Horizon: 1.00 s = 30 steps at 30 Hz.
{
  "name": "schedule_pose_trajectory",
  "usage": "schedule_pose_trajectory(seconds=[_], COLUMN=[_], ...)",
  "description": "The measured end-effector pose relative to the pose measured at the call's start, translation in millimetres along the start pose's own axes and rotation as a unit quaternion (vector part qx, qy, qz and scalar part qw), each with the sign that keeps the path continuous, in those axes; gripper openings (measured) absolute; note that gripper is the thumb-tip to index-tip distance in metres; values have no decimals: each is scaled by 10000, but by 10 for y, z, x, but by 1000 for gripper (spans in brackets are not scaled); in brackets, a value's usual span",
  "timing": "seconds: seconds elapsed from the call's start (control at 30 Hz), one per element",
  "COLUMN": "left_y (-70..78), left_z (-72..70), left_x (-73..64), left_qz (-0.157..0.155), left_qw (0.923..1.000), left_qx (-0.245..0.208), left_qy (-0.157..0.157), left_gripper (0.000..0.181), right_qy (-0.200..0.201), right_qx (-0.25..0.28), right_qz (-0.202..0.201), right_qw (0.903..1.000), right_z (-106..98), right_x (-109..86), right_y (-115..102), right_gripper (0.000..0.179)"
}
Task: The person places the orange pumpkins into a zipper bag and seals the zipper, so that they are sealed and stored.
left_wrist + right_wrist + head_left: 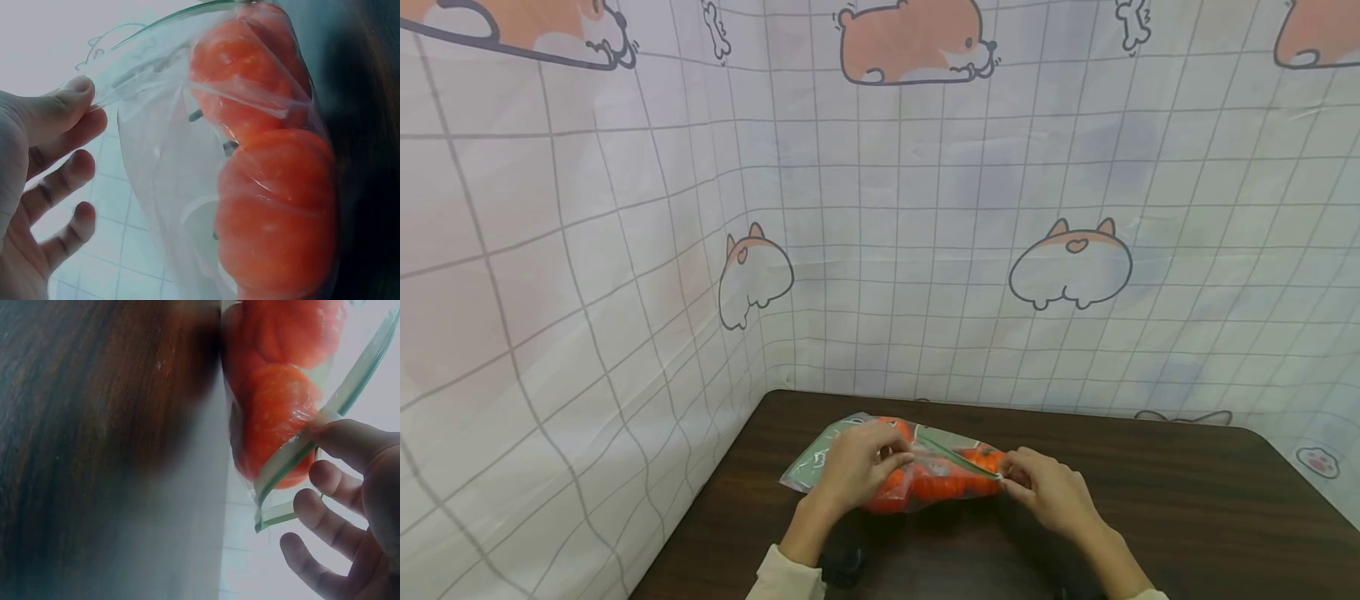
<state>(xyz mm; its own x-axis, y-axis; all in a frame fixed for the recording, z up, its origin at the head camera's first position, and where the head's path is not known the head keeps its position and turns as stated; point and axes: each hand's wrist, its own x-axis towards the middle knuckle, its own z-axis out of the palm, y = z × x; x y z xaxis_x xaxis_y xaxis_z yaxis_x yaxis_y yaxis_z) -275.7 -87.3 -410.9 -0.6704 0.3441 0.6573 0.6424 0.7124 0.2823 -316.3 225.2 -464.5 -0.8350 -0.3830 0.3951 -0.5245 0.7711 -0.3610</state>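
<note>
A clear zip bag point(925, 467) with a green zip strip lies on the dark table, and several orange-red pumpkin-shaped pieces point(275, 212) fill it. My left hand point(861, 462) pinches the bag's clear film between thumb and forefinger, the other fingers loosely bent and apart. At the bag's right end, my right hand point(1048, 487) pinches the green zip strip point(287, 459) between thumb and forefinger. In the right wrist view the strip's two sides part near the corner. The bag's left part shows pale green with white print.
The dark wood-grain table point(1187, 500) extends to the right and in front of the bag. A black object point(842, 567) is partly hidden by the left forearm. A white gridded cloth point(925, 250) with cartoon dogs hangs behind and along the left side.
</note>
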Motion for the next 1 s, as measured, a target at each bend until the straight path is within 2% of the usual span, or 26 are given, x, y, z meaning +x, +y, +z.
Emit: schedule_pose_trajectory(seconds=[0.13,0.27,0.57,0.7,1.0], left_y=[21,30,72,75,68], left_z=[12,48,100,136,165], left_x=[-3,9,34,28,-10], left_qz=[-116,-218,-466,-598,-698], left_qw=[9984,9916,9740,9714,9730], left_qx=[-427,-917,-1180,-1108,-1122], left_qy=[-361,-880,-1877,-2013,-1894], left_gripper=[9,6,5,6,6], right_qy=[-19,-2,-26,-71,-192], right_qx=[52,-68,-224,-177,-151], right_qz=[-125,-211,-37,26,80], right_qw=[9999,9998,9997,9998,9997], right_z=[25,45,54,40,49], right_x=[-8,-19,-35,-38,-23], right_y=[31,62,95,98,87], right_gripper=[14,18,21,18,13])
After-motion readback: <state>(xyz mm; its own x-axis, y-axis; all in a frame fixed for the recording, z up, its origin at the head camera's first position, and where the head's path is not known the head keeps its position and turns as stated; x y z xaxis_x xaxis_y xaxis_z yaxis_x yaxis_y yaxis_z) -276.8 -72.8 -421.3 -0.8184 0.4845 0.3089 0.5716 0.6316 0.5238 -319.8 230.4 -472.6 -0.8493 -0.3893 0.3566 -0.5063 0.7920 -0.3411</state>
